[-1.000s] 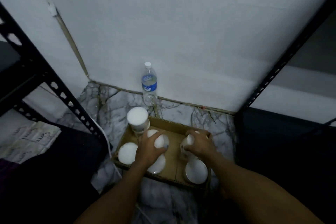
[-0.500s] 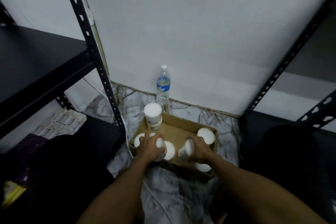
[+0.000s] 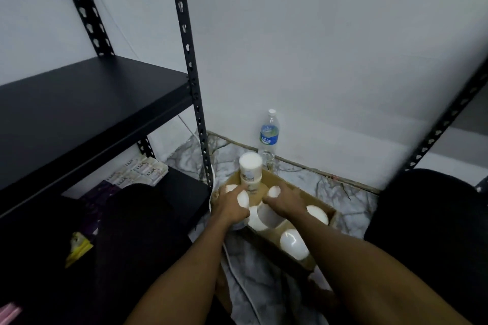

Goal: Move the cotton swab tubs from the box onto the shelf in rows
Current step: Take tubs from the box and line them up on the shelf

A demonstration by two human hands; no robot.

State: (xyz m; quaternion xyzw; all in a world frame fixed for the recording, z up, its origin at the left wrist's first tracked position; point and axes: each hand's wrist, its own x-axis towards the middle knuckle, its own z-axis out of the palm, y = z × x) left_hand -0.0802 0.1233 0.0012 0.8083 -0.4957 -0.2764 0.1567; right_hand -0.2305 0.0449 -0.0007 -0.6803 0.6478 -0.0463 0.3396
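A cardboard box (image 3: 331, 215) sits on the marble floor and holds several white-lidded cotton swab tubs. My left hand (image 3: 232, 206) grips a tub (image 3: 242, 199) at the box's left side. My right hand (image 3: 284, 202) grips another tub (image 3: 268, 216), tilted with its white lid towards me. A stack of two tubs (image 3: 250, 170) stands at the box's far corner. Two more tubs (image 3: 317, 214) (image 3: 293, 243) stand at the right. The black shelf (image 3: 79, 103) is to the left, bare on top.
A water bottle (image 3: 268, 137) stands against the white wall behind the box. The shelf's upright post (image 3: 190, 71) rises just left of the box. Soap packs (image 3: 137, 170) lie on the lower shelf. Another rack's post (image 3: 446, 119) slants at the right. My knees flank the box.
The view has lifted and swung left, bringing the black shelf into sight. Both hands have kept their tubs and drawn closer together, and the right tub has tipped towards me.
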